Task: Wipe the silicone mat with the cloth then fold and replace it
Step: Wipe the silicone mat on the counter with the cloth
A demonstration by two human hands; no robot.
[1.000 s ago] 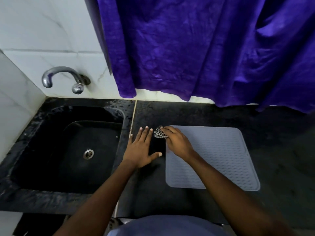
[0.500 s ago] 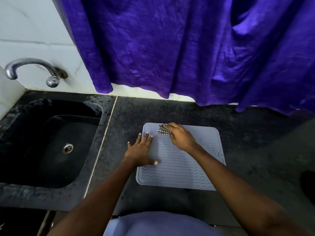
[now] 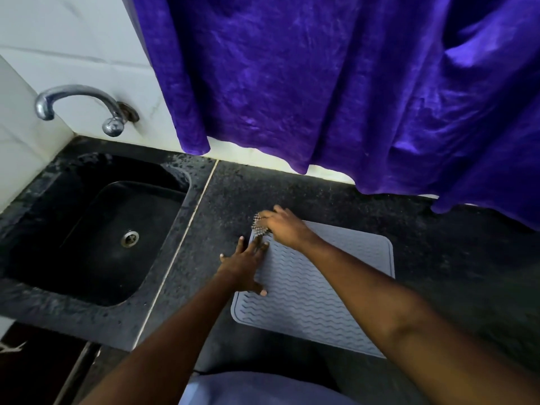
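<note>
**Cloth at far-left mat corner, left hand pinning the mat edge**

Purple curtain [image 3: 321, 83] across most of the top, creased, hem hanging just above the back of the worktop. White tiled wall [image 3: 73, 39] to its left.

Black speckled countertop [image 3: 453, 258] full width below, split by a pale joint line [image 3: 187, 232] between the sink side and the work side.

Black sink [image 3: 96, 258] set into the left section, surround looking wet in patches.

Grey silicone mat [image 3: 321, 293] right of the joint line, lying flat and unfolded on the countertop, wavy ribs up, turned slightly askew to the counter edge. Far-left corner hidden under the hands.

Two bare forearms in from the bottom, crossing over the near half of the mat. Blue garment [image 3: 263, 390] at the bottom edge.

Chrome tap [image 3: 79, 97] on the wall above the sink's far side, spout curving left.

Left hand [image 3: 245, 267] palm down on the mat's left edge, fingers straight and spread. Fingertips partly on the mat and partly on bare countertop, thumb tip on the ribs, gripping nothing.

Right hand [image 3: 287, 229] just beyond it at the mat's far-left corner, fingers curled over the cloth, a bit motion-blurred.

Black-and-white checked cloth [image 3: 258, 225] bunched small under the right fingertips, sitting right at that corner. Cannot tell whether on the mat or just off it.

Steel drain [image 3: 130, 238] in the middle of the sink floor
</note>
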